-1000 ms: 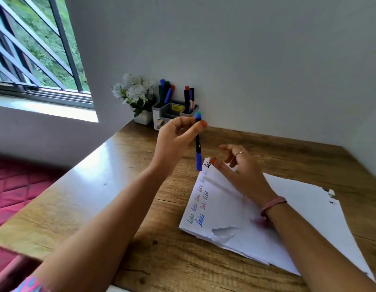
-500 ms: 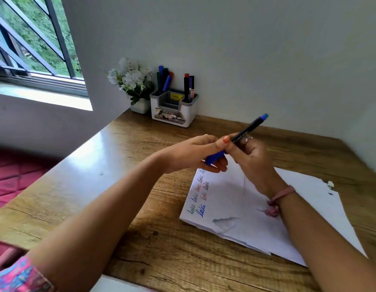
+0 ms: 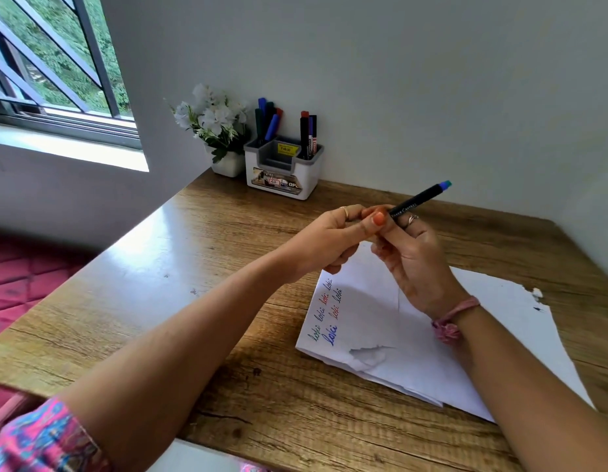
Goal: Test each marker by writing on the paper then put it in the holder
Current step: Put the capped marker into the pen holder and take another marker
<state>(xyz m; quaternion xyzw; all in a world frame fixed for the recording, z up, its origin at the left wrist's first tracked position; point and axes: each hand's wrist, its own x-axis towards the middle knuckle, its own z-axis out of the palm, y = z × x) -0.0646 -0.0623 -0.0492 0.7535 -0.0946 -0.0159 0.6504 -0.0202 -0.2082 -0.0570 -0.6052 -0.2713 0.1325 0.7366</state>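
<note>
A black marker point(image 3: 419, 201) with a blue end slants up to the right above the paper. My right hand point(image 3: 410, 257) grips its barrel and my left hand point(image 3: 333, 238) curls round its lower, capped end, which the fingers hide. Under both hands lies white paper point(image 3: 391, 328) with small words in green, red, blue and black near its left edge. The white and grey holder point(image 3: 284, 172) stands at the back by the wall with several markers upright in it.
A small white pot of white flowers point(image 3: 216, 126) stands just left of the holder. The wooden desk point(image 3: 180, 267) meets the wall at the back and right. A window is at the far left. The paper has a torn patch near its front edge.
One second ago my left hand alone held the marker upright. It has since tipped the marker to a slant, my right hand has risen off the paper and gripped the barrel, and both hands came together.
</note>
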